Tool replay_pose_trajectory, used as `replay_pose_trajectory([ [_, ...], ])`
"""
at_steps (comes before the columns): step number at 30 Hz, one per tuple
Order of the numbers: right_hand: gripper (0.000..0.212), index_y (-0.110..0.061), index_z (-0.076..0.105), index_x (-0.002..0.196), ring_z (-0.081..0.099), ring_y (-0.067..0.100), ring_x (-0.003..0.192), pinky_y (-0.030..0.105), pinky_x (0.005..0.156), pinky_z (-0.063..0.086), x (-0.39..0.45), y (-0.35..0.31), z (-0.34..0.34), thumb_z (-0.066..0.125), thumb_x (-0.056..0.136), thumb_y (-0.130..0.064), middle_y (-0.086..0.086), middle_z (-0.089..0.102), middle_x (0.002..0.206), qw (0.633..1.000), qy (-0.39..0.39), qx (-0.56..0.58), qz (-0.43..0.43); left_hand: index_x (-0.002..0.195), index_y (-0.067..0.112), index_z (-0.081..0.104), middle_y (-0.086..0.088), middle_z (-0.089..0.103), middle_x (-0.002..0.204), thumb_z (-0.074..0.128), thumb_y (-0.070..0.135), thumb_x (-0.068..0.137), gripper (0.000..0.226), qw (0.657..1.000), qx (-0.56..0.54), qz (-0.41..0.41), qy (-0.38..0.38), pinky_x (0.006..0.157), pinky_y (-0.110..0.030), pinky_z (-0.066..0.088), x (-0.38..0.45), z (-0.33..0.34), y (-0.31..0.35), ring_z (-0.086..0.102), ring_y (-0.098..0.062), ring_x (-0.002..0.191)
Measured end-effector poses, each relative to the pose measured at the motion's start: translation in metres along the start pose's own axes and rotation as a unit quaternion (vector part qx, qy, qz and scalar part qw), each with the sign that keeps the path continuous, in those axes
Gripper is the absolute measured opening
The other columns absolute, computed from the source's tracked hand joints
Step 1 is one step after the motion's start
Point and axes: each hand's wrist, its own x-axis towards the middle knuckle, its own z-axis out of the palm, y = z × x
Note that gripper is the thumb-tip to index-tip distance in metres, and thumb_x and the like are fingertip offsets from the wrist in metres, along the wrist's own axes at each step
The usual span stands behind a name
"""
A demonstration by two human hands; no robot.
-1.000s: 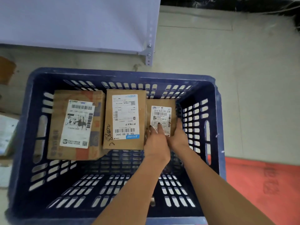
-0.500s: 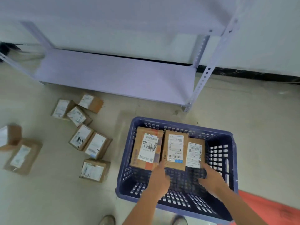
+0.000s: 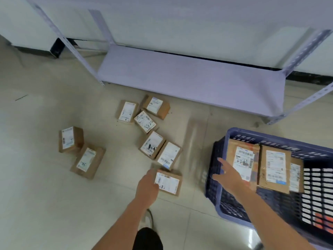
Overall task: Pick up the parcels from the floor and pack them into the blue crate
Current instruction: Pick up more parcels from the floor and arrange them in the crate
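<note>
Though small and likely light, the nearest parcel on the floor near the blue crate is stiff cardboard — take its short edges; left hand touches it, right hand released.

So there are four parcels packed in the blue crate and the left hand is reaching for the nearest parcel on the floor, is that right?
Not quite. The head view shows three parcels in the blue crate, not four: a large one, a middle one and a small one. The rest holds: the left hand is at the nearest floor parcel.
</note>
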Motion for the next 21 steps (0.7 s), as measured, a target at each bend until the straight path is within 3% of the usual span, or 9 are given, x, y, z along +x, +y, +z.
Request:
replay_pose_trajectory([
  [3,0.069,-0.029,0.030,0.143,0.051,0.033,0.117,0.043,0.095,0.044,-0.003,-0.040,0.047,0.062,0.086,-0.008,0.010,0.044,0.142,0.970,0.027,0.226,0.088,0.143,0.019,0.030,-0.009,0.044,0.143,0.045,0.005,0.088,0.058,0.995,-0.061,-0.055,0.050,0.098,-0.031,0.040,0.009,-0.048,-0.026,0.050,-0.026,0.122],
  [5,0.067,-0.034,0.032,0.141,0.049,0.031,0.120,0.047,0.094,0.044,-0.007,-0.063,0.068,0.062,0.085,-0.011,0.004,0.047,0.138,0.951,0.046,0.287,0.105,0.142,0.021,0.031,-0.008,0.045,0.142,0.046,0.004,0.087,0.059,0.992,-0.096,-0.059,0.064,0.089,-0.030,0.044,0.012,-0.077,-0.037,0.056,-0.022,0.107],
  [7,0.068,-0.037,0.033,0.140,0.047,0.026,0.119,0.043,0.086,0.042,-0.014,-0.080,0.086,0.063,0.084,-0.012,0.002,0.047,0.137,0.955,0.047,0.275,0.105,0.141,0.023,0.032,-0.008,0.047,0.139,0.047,0.005,0.086,0.060,0.991,-0.110,-0.052,0.059,0.078,-0.026,0.043,0.014,-0.102,-0.043,0.054,-0.017,0.090],
  [13,0.076,-0.040,0.030,0.140,0.045,0.023,0.113,0.044,0.089,0.041,-0.018,-0.121,0.127,0.067,0.080,-0.012,0.006,0.048,0.135,0.965,0.037,0.239,0.101,0.141,0.026,0.031,-0.004,0.046,0.141,0.048,0.005,0.084,0.064,0.988,-0.139,-0.039,0.055,0.070,-0.024,0.041,0.029,-0.143,-0.054,0.057,-0.015,0.078],
  [16,0.077,-0.040,0.030,0.139,0.046,0.020,0.105,0.044,0.088,0.042,-0.008,-0.127,0.146,0.069,0.079,-0.012,0.005,0.050,0.131,0.974,0.034,0.200,0.101,0.141,0.025,0.031,-0.006,0.045,0.141,0.050,0.005,0.082,0.065,0.987,-0.148,-0.039,0.048,0.079,-0.032,0.050,0.038,-0.144,-0.060,0.061,-0.024,0.094],
  [19,0.079,-0.040,0.030,0.139,0.047,0.019,0.098,0.041,0.077,0.042,0.004,-0.126,0.164,0.069,0.078,-0.009,-0.002,0.056,0.107,0.980,0.025,0.167,0.109,0.142,0.023,0.031,-0.008,0.046,0.140,0.051,0.004,0.081,0.066,0.984,-0.170,-0.045,0.043,0.091,-0.037,0.049,0.046,-0.138,-0.071,0.059,-0.031,0.106],
  [21,0.080,-0.040,0.030,0.139,0.047,0.020,0.100,0.040,0.074,0.043,0.010,-0.121,0.173,0.070,0.078,-0.008,0.001,0.055,0.115,0.981,0.025,0.155,0.115,0.142,0.023,0.031,-0.009,0.046,0.139,0.051,0.004,0.081,0.067,0.982,-0.182,-0.041,0.036,0.090,-0.038,0.049,0.049,-0.134,-0.076,0.059,-0.033,0.106],
])
